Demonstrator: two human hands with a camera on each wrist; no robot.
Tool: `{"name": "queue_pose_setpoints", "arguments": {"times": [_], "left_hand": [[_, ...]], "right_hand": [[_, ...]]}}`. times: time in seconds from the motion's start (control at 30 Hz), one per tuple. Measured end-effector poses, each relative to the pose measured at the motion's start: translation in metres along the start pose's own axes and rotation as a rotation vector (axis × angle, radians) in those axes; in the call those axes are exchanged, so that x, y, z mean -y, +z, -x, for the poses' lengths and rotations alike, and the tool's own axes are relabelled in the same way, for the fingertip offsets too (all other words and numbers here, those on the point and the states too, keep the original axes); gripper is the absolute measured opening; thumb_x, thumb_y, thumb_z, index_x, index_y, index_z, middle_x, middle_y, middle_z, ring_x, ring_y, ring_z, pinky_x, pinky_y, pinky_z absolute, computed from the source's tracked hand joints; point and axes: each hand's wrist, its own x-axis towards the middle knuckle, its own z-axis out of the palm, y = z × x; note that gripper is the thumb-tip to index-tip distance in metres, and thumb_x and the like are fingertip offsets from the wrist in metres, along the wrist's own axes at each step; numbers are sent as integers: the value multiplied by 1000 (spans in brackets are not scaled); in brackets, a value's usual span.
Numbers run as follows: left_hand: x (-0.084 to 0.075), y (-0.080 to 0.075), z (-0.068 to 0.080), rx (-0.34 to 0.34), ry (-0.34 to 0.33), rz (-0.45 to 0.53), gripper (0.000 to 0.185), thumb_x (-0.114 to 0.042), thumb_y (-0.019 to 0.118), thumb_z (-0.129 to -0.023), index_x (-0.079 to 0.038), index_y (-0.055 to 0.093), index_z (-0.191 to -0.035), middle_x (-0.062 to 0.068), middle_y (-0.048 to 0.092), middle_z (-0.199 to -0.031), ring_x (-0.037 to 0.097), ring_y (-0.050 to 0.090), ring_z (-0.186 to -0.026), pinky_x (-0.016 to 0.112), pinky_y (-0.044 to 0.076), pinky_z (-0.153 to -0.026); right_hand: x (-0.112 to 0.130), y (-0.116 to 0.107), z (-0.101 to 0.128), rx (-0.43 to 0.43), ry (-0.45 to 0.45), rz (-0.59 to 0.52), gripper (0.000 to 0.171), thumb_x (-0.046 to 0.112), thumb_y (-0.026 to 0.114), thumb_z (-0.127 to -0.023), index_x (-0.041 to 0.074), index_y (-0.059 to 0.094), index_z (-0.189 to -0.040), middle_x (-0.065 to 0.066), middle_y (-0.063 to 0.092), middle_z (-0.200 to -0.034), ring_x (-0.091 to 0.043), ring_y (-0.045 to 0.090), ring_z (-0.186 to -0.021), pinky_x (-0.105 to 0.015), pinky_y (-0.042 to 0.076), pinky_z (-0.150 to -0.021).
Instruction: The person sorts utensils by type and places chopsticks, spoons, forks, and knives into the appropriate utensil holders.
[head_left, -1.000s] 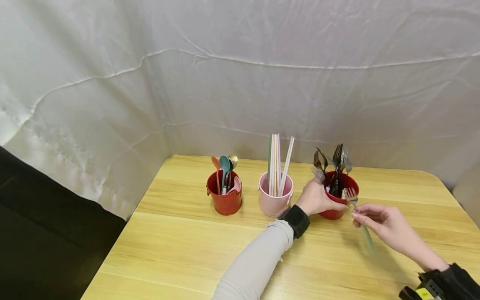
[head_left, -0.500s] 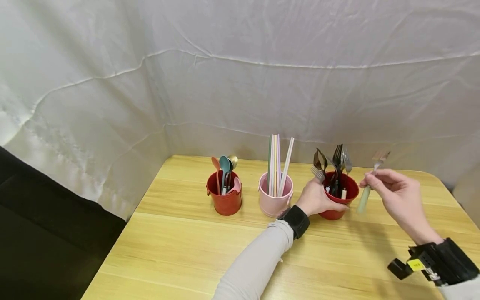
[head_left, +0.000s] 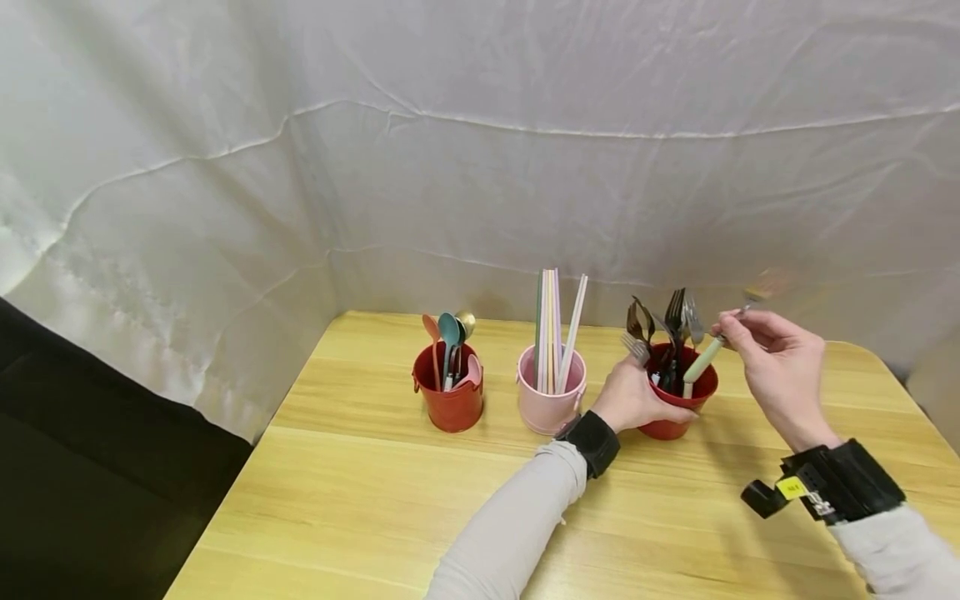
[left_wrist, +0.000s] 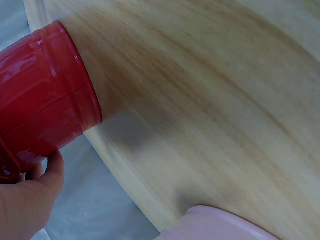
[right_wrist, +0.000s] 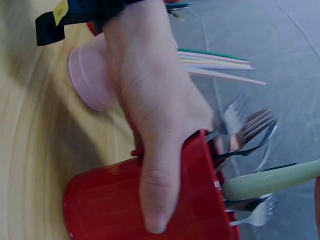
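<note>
At the right of the head view stands a red bucket (head_left: 664, 429) of forks (head_left: 675, 310), dark and silver. My left hand (head_left: 630, 396) grips its side, with the thumb laid across the front just below the rim, as the right wrist view also shows. My right hand (head_left: 789, 367) pinches a fork by its neck, above a pale green handle (head_left: 703, 362). That handle slants down to the left, its end at the bucket's mouth, while the blurred tines point up and right. In the right wrist view the handle (right_wrist: 270, 181) overlaps the forks at the rim.
Left of my left hand stands a pink bucket (head_left: 551, 410) of chopsticks (head_left: 549, 329). Farther left, another red bucket (head_left: 453, 410) holds several spoons (head_left: 449, 328). All stand on a wooden table (head_left: 360, 500), with a pale cloth (head_left: 480, 200) hanging behind.
My right hand has risen and moved back with the fork, then tipped it so its handle swings left over the red bucket's mouth. My left hand stays on the bucket.
</note>
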Motion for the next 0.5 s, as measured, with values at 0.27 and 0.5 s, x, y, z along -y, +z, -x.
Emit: {"name": "queue_pose_setpoints", "arguments": {"times": [0.27,0.5], "left_hand": [[3,0,-4,-7,56,-65,89,-36,96,-63,-22,51,-138,-7,66,-131,1,63,-115,11,47,-97],[3,-1,-3,-8,67,-37,85,-35,97,-63,-22,53,-134,-7,68,-126,0,64,-110,9,47,-95]], "right_hand": [[-22,-13,6,264,50,540,44,20,70,-95,-4,60,-131,33,60,-98,19,55,-92,2,45,-77],[-38,-26,17,149,63,470,18,13,66,-97,20,69,-113,25,64,-89,12,59,-79,-2,48,-69]]}}
